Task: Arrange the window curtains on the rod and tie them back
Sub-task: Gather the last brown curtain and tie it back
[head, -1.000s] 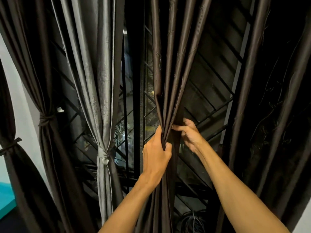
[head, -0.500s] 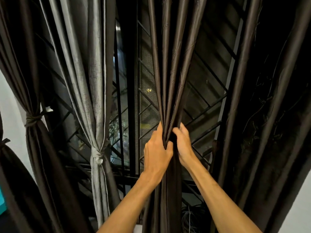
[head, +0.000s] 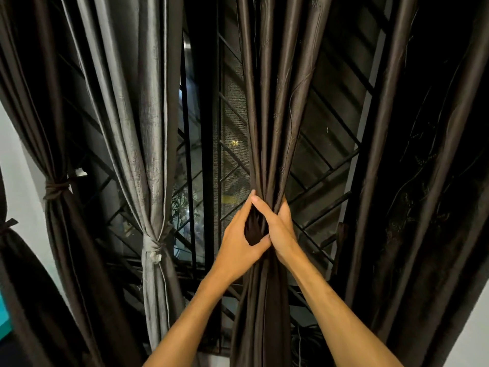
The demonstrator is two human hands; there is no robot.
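Gripping a gathered dark brown curtain (head: 267, 128), the left hand (head: 238, 247) and right hand (head: 281, 234) wrap fingers (head: 258, 207) around its bunched folds.

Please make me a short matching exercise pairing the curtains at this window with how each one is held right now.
Column one:
1. light grey textured curtain
2. dark brown satin curtain in the middle
3. dark brown curtain at far left

Column two:
A. gathered in both bare hands
B. tied with a pale grey knot
C. tied with a dark band

Pairs: 1-B, 2-A, 3-C
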